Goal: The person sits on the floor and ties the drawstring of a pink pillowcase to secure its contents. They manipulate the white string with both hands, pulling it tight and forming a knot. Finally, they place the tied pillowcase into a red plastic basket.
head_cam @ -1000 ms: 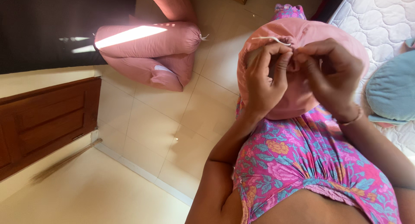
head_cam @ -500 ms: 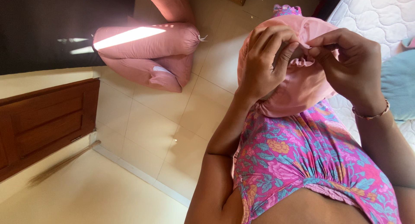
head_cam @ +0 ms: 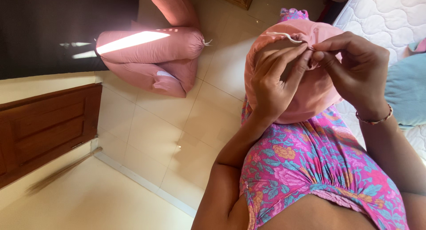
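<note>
Head view: both hands [head_cam: 319, 68] pinch bolster's drawstring [head_cam: 284, 36].

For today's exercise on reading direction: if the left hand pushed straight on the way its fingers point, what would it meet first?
Probably the right hand's fingertips: the left hand points up-right along the pink fabric bolster end, by the thin white drawstring. Depth is unclear.

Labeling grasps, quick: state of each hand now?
Left hand: shut on pink fabric bolster cover.
Right hand: shut on thin white drawstring.
</note>
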